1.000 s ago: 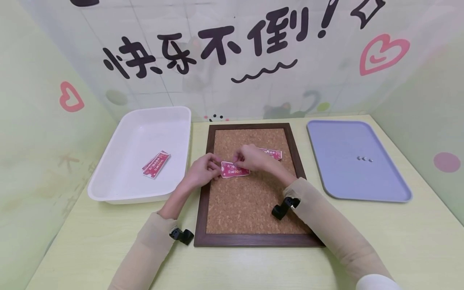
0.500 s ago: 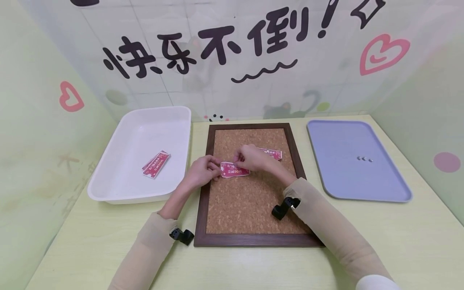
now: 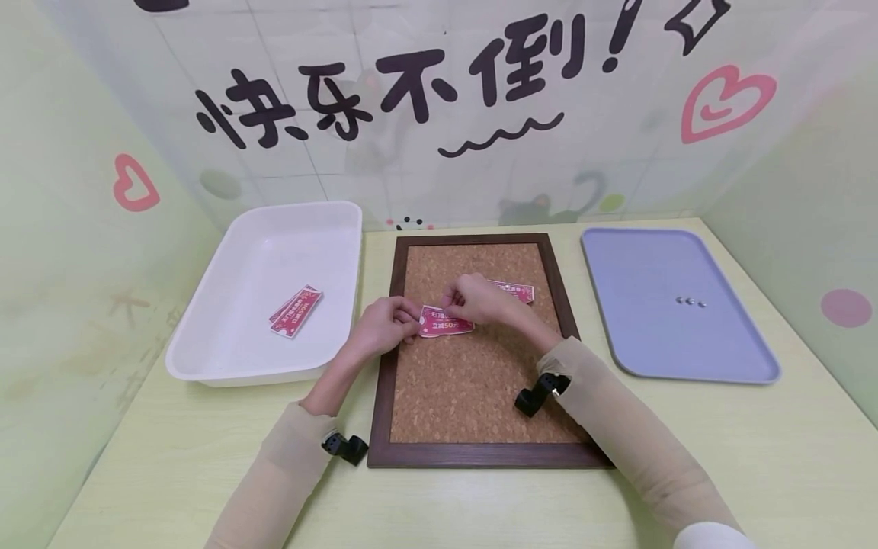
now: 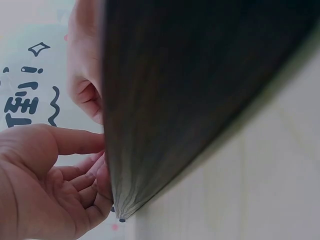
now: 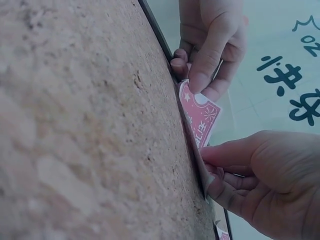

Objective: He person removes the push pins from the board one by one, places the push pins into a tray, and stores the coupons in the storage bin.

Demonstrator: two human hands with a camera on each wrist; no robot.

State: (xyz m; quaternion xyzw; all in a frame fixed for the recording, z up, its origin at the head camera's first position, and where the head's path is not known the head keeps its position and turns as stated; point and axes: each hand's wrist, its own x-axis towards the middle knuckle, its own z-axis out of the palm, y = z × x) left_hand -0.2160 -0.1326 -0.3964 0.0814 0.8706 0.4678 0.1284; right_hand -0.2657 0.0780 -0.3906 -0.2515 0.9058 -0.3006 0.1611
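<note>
Left hand (image 3: 386, 324) pinches the pink coupon (image 3: 446, 329) by its left end, right hand (image 3: 476, 296) its upper edge — any pin there hidden. Coupon sits over the cork board (image 3: 466, 389), upper left; probably the positioning step — next seems to want steady alignment, then firm pressing.

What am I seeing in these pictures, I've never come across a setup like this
No machine here: a person works bare-handed. The wide picture comes from a head camera looking down; the close ones come from cameras on each wrist. On the table lies a framed cork board, between a white tub holding pink tickets and a blue tray with three small shiny pieces. The left hand pinches one end of a similar ticket over the board; the right hand has fingers at the ticket's upper edge, hiding whatever they may hold. Another ticket lies partly hidden nearby.
</note>
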